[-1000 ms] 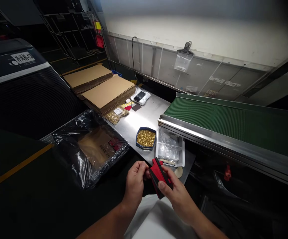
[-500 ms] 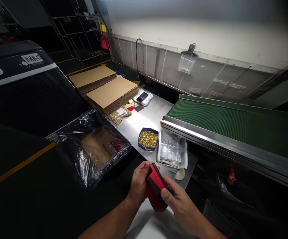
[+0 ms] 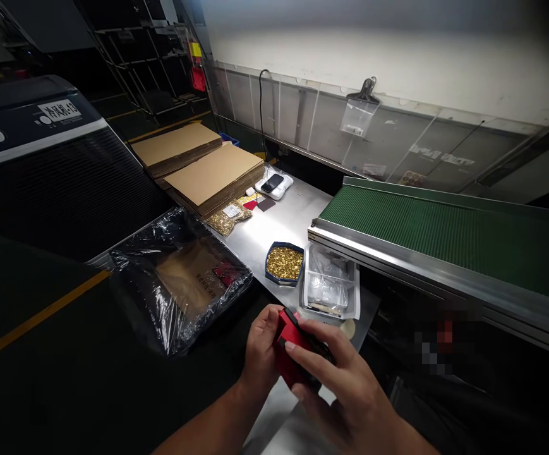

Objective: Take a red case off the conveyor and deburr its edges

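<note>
Both my hands hold a small red and black case (image 3: 289, 341) just in front of the near edge of a steel table (image 3: 274, 227). My left hand (image 3: 259, 351) is curled round its left side. My right hand (image 3: 335, 379) lies over its right side and top, fingers wrapped across it, hiding much of it. Beyond the case a blue tray of small gold parts (image 3: 284, 263) stands on the table, with a clear plastic tray of bags (image 3: 331, 284) to its right.
A cardboard box lined with black plastic film (image 3: 179, 281) sits left of my hands. Stacks of flat cardboard (image 3: 208, 170) lie at the table's far end, by a phone (image 3: 271, 183) and a bag of gold parts (image 3: 227, 218). A green conveyor belt (image 3: 445, 234) runs along the right.
The case has been turned and lowered slightly in my hands. My right hand has slid over its top, covering more of it. My left hand now grips its side.
</note>
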A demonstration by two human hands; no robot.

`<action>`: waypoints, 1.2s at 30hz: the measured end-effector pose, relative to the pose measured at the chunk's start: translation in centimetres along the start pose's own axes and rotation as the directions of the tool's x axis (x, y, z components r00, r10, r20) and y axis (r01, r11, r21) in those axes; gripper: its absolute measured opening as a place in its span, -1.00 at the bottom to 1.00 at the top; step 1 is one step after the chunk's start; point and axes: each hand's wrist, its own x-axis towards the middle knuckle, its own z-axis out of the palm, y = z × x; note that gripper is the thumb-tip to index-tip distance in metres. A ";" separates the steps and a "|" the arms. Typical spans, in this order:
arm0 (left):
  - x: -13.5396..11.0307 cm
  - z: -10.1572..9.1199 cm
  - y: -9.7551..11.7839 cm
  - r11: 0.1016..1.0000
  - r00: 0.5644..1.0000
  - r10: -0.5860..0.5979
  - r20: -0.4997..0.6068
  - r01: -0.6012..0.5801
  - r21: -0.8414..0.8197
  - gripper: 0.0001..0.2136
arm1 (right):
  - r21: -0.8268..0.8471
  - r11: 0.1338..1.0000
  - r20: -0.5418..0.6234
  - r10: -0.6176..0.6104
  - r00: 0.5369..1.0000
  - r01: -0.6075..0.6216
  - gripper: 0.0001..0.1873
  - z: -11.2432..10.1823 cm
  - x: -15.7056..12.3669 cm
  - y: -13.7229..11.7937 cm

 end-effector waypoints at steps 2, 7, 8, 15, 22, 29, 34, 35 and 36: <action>-0.1 0.0 0.0 0.999 1.000 0.021 0.002 -0.021 0.041 -0.58 | -0.063 0.997 0.015 -0.037 0.999 0.038 -0.46 0.0 0.3 -0.1; -0.2 0.0 0.1 0.984 0.998 0.058 -0.008 -0.056 0.167 -0.58 | -0.221 0.968 0.117 -0.093 0.989 0.117 -0.38 -0.4 0.6 -0.1; -0.2 0.0 0.1 0.984 0.998 0.057 -0.004 -0.055 0.169 -0.58 | -0.238 0.963 0.151 -0.090 0.984 0.124 -0.35 -0.5 0.6 -0.1; 0.0 0.1 -0.1 0.994 0.999 0.002 0.046 -0.007 0.112 -0.60 | -0.220 0.967 0.131 -0.100 0.986 0.127 -0.34 -0.2 0.5 0.6; 0.4 0.6 0.5 0.998 0.999 -0.030 0.043 0.032 -0.057 -0.51 | -0.086 0.994 -0.152 -0.075 0.986 0.063 -0.54 -0.3 -0.6 0.1; 0.3 1.4 1.5 0.980 0.990 0.032 0.134 -0.005 -0.198 -0.57 | 0.052 0.988 -0.141 0.149 0.979 -0.143 -0.29 0.2 -1.2 -0.3; 0.3 1.5 1.5 0.980 0.990 0.039 0.134 -0.012 -0.201 -0.59 | 0.075 0.982 -0.134 0.185 0.974 -0.176 -0.29 0.2 -1.2 -0.4; 0.4 1.5 1.4 0.980 0.992 0.033 0.122 -0.009 -0.197 -0.58 | 0.074 0.982 -0.127 0.184 0.975 -0.176 -0.30 0.2 -1.2 -0.3; 0.4 1.5 1.4 0.981 0.994 0.024 0.109 -0.003 -0.193 -0.58 | 0.072 0.982 -0.120 0.184 0.976 -0.176 -0.30 0.2 -1.2 -0.2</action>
